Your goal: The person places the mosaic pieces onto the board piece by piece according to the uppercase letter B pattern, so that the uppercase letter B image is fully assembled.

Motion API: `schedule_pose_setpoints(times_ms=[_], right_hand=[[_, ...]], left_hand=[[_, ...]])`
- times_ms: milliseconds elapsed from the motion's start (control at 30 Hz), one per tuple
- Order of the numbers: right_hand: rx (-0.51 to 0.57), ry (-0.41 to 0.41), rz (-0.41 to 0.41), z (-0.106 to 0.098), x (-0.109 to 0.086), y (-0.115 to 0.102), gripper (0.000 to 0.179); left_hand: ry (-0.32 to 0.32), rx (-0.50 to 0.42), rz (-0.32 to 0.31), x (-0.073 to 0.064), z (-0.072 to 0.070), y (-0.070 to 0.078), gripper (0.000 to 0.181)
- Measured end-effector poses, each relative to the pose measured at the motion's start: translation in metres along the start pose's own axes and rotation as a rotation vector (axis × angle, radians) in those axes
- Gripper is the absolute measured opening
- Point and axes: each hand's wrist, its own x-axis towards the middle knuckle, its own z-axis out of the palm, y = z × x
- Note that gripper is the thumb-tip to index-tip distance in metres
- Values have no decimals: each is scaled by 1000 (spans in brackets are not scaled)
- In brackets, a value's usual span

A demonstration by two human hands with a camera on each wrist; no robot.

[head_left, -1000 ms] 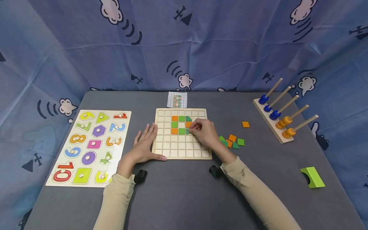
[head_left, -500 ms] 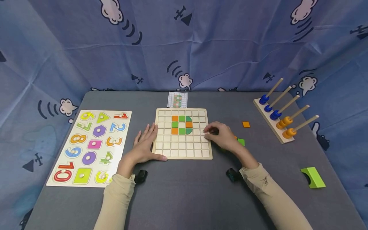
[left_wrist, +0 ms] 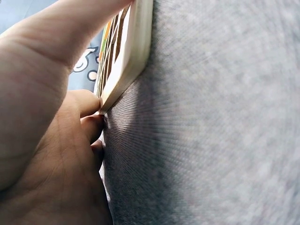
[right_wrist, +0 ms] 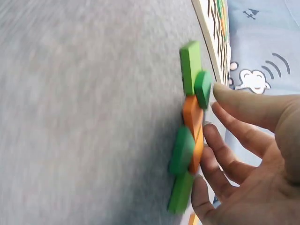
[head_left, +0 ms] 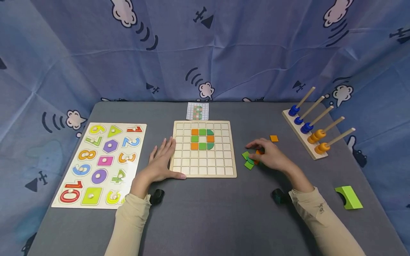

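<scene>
A pale wooden grid board (head_left: pixel 205 171) lies flat mid-table in the head view. Orange and green tiles (head_left: pixel 202 146) fill cells in its upper middle, forming a ring with rounded right corners. My left hand (head_left: pixel 159 164) rests at the board's left side, fingers extended along the edge and thumb at the near corner. To the right of the board, my right hand (head_left: pixel 272 155) hovers over a small pile of loose tiles (head_left: pixel 248 165), thumb and fingers apart. The right wrist view shows light green tiles (right_wrist: pixel 190 65), dark green tiles (right_wrist: pixel 183 150) and orange tiles (right_wrist: pixel 191 112) beside its fingertips.
A small pattern card (head_left: pixel 197 111) lies behind the board. At left is a number-and-shape puzzle board (head_left: pixel 140 156). A bead abacus (head_left: pixel 304 137) stands back right, a lone orange tile (head_left: pixel 273 138) lies beyond my right hand, and a green arch block (head_left: pixel 351 198) sits front right.
My right hand has left the rounded green tile on the board and moved right to the loose tiles, its fingers spreading. My left hand has stayed in place.
</scene>
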Motion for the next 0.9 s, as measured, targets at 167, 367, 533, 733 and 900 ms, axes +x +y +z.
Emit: schedule_pose_setpoints(times_ms=[167,367,533,733,900], right_hand=[[-25,65,56,-12,-5,11,40],[-16,152,159,-27,-5,30,67],[-37,164,174,-28,-6,39,66],[-73,240,142,-19,-4,34,40],[-81,251,132,-14,0,28,29]], left_hand=[[3,3,-2,0,1,-1,138],[4,1,1,0,1,0,137],[1,-5,2,0,1,-1,137],[4,-7,2,-1,0,0,137],[6,-1,2,-1,0,0,137]])
